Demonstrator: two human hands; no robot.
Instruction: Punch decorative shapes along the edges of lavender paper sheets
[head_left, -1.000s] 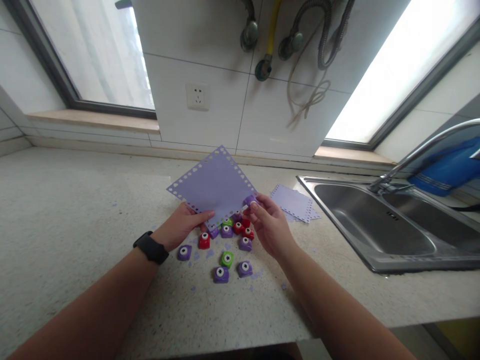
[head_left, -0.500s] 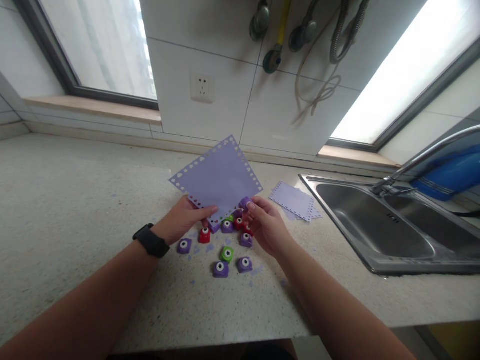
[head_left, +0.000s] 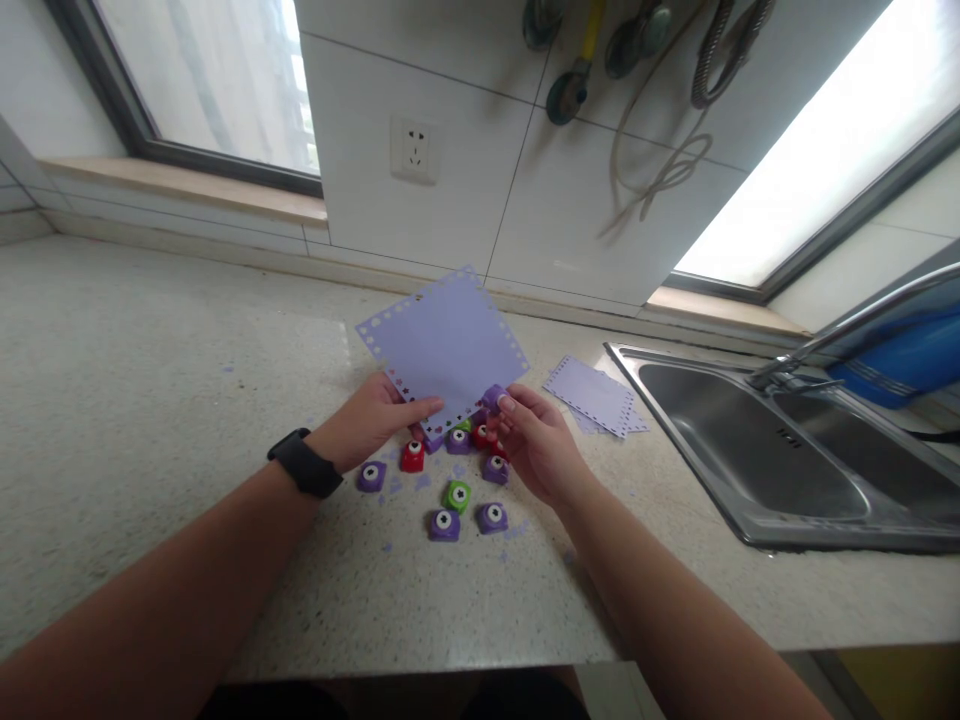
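Note:
My left hand (head_left: 386, 412) pinches the lower left edge of a purple sheet of paper (head_left: 454, 340), thumb on top. Small shapes are punched along the sheet's borders, and it is held tilted above the counter. In my right hand (head_left: 538, 440) is a purple craft punch (head_left: 493, 398), gripped between thumb and fingers at the sheet's lower right edge. Whether paper sits inside its slot I cannot tell. Below lie several more punches, among them a red punch (head_left: 412, 456), a green punch (head_left: 457, 496) and a purple punch (head_left: 445, 525). Some are partly hidden by the sheet.
Punched purple sheets (head_left: 592, 393) lie stacked on the speckled counter (head_left: 300, 590), right of my hands. Beyond them is a steel double sink (head_left: 750, 440) with a faucet (head_left: 787, 370). Paper bits are scattered around the punches. A tiled wall with a socket (head_left: 414, 150) stands behind.
The sheet has turned slightly and shifted a little to the right in my left hand. My right hand keeps hold of the purple punch at its edge. The camera view has shifted slightly.

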